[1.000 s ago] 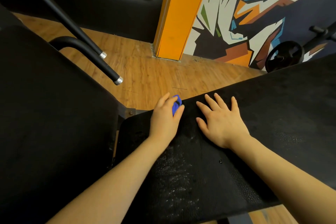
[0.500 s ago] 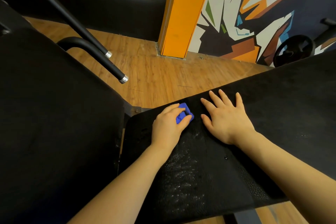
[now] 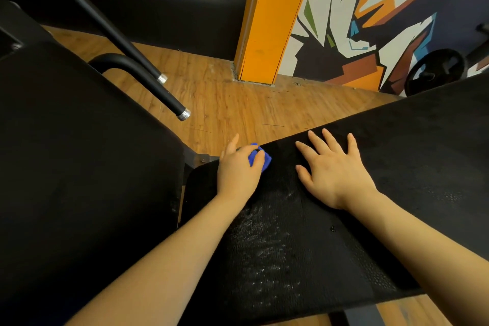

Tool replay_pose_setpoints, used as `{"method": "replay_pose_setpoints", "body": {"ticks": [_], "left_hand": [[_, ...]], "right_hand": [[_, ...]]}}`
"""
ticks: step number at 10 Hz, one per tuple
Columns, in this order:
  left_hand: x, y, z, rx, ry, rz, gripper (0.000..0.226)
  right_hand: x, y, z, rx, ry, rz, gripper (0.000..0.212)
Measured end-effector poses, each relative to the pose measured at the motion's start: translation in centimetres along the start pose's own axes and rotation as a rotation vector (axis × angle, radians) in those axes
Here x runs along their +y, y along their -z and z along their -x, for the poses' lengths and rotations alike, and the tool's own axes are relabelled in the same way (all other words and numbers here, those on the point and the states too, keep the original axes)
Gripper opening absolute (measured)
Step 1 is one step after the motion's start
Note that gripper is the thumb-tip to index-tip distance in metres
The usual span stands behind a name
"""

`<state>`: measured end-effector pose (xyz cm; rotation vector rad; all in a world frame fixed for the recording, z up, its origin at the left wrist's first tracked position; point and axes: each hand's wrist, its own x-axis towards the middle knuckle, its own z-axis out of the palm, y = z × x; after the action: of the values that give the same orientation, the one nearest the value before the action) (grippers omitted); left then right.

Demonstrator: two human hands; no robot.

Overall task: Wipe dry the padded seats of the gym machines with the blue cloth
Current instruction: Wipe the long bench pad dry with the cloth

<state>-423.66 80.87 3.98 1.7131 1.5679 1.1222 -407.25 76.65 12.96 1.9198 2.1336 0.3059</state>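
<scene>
Back toward the seat's far edge slides our left hand, clutching the cloth; our right hand lies flat, fingers spread, grasping nothing.

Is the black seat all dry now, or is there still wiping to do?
Not dry yet. Done: nothing I can be sure of. In hand: the left hand holds the blue cloth bunched up at the far edge of the padded seat, while the right hand rests flat beside it. Left: shiny wet streaks still show on the near part of the seat, and the big pad on the left looks untouched.
</scene>
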Motion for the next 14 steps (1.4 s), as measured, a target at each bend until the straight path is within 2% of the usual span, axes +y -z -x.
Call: {"method": "replay_pose_setpoints", "body": {"ticks": [1,3,6,8,9,10,11,14], "left_hand": [[-0.2,-0.7,-0.2,-0.027,-0.053,-0.113,0.043],[-1.6,0.4,-0.5,-0.083,-0.118,-0.169,0.046],[-5.2,2.6,0.8,-0.035,-0.030,-0.177,0.036],[-5.0,2.6,0.4,-0.013,-0.021,-0.179,0.032],[-3.7,2.0,0.2,0.022,-0.067,-0.134,0.031],[-1.1,0.6,0.0,0.041,-0.185,-0.132,0.035],[0.2,-0.6,-0.4,-0.048,-0.201,-0.113,0.040],[-2.2,0.8,0.0,-0.027,-0.203,-0.112,0.032]], "right_hand": [[0.0,0.0,-0.1,0.002,-0.002,0.000,0.061],[0.0,-0.2,-0.2,0.011,-0.004,0.015,0.061],[0.2,-0.5,-0.2,0.008,0.001,0.019,0.062],[0.2,-0.5,-0.2,0.006,0.001,0.027,0.061],[0.2,-0.4,-0.4,0.008,0.007,0.017,0.062],[0.3,-0.5,-0.5,0.016,0.019,0.019,0.065],[0.2,-0.5,-0.4,0.019,0.040,0.020,0.068],[0.5,-0.3,-0.5,-0.007,0.108,-0.008,0.063]]}}
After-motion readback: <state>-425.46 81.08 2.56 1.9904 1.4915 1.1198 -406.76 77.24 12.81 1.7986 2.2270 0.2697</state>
